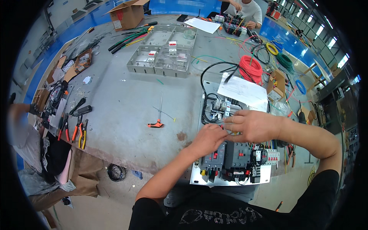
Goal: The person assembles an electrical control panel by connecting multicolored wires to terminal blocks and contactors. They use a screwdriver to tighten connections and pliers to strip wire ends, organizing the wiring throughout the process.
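A metal mounting plate (pixel 265 175) lies before me at the table's near edge, fitted with electrical parts. Over its middle, my left hand (pixel 209 140) and my right hand (pixel 255 127) meet with fingers closed together; whatever is between them is hidden. Just below my left hand sits a grey circuit breaker (pixel 214 158) with a red switch. Beside it is a dark grey contactor-like block (pixel 238 156). Small white breakers with red levers (pixel 272 156) stand at the plate's right. Black cables and relays (pixel 219 108) show beyond my hands.
An orange-and-black T-handle driver (pixel 155 125) lies left of the plate. Pliers (pixel 79 132) are at the left edge. Grey plastic enclosures (pixel 163 51), printed paper (pixel 245 92), a red wire coil (pixel 250 69) and cardboard boxes (pixel 128 15) lie farther back. Another person (pixel 249 13) works across the table.
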Demonstrator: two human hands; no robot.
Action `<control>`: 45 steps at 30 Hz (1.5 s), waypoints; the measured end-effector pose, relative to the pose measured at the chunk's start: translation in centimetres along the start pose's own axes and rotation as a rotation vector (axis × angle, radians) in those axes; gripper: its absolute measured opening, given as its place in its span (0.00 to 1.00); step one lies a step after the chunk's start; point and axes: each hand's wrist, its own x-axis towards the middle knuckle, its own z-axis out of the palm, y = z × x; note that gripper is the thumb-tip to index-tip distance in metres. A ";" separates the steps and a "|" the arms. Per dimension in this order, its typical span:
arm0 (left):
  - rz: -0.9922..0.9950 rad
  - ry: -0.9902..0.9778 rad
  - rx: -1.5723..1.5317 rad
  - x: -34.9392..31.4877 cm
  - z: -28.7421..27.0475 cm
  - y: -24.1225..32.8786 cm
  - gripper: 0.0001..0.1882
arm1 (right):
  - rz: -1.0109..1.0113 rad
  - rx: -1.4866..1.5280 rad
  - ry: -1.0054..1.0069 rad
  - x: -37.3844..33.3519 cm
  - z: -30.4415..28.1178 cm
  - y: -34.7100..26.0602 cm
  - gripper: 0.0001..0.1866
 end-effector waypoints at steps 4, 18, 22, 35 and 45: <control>0.032 0.031 0.028 0.0 0.6 -0.3 0.05 | 0.032 0.136 0.003 0.2 1.2 0.4 0.11; 0.012 0.033 0.013 -0.1 1.0 -0.2 0.05 | 0.436 0.271 0.012 1.2 0.8 -3.1 0.13; 0.027 0.076 0.037 -0.3 1.1 -0.5 0.04 | 0.193 0.167 0.113 1.3 0.4 -1.8 0.17; 0.009 0.080 0.047 -0.4 1.3 -0.2 0.05 | 0.224 0.207 0.116 1.6 2.7 -2.0 0.11; 0.000 0.111 0.069 -0.6 1.5 -0.2 0.05 | 0.646 0.223 0.231 3.2 2.9 -4.7 0.08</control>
